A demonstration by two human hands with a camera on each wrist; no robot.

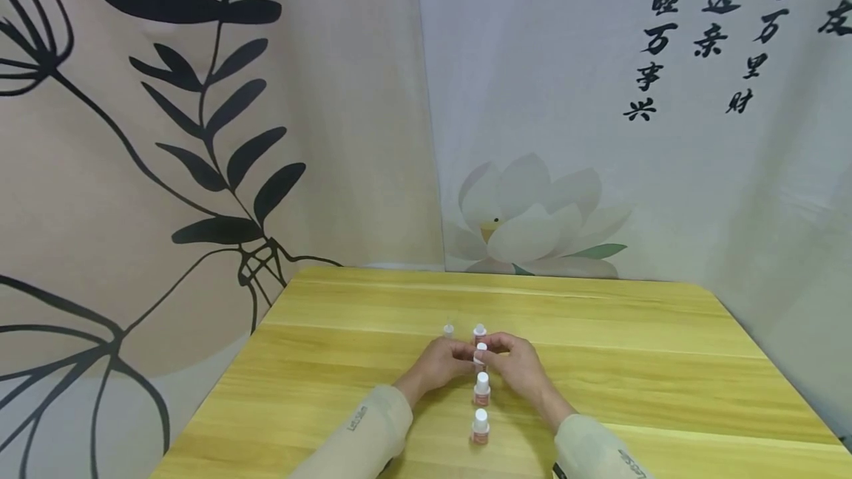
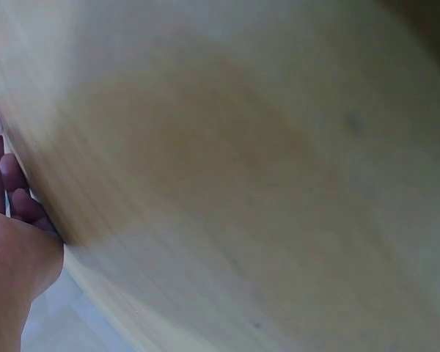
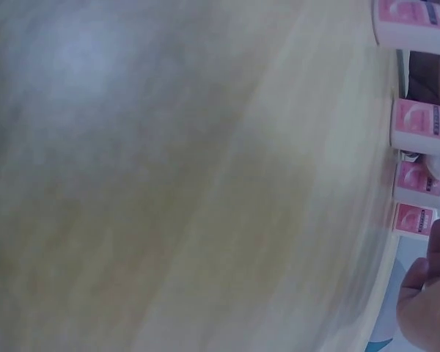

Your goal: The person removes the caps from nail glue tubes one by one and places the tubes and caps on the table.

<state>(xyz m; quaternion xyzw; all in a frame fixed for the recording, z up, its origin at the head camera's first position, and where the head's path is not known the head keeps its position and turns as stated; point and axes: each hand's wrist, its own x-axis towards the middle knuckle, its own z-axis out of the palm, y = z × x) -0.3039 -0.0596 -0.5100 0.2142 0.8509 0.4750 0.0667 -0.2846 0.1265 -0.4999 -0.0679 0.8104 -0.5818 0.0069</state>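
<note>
Several small white dropper-style bottles with pink labels stand in a line running front to back in the head view. The second from the back, a small bottle (image 1: 481, 365), is held between both hands. My left hand (image 1: 441, 365) grips it from the left, and my right hand (image 1: 519, 367) pinches it from the right with thumb and fingers. Behind it stands the rear bottle (image 1: 480, 330), close to the right fingertips. Nearer the front are a third bottle (image 1: 482, 390) and the front bottle (image 1: 480, 427), both upright. The left wrist view shows only part of a pink label.
One more bottle (image 1: 449, 330) stands left of the line, partly hidden by the left hand. A wood-grain table (image 1: 632, 361) lies under everything. Behind it hangs a printed curtain (image 1: 359, 131) with leaves, a lotus and writing.
</note>
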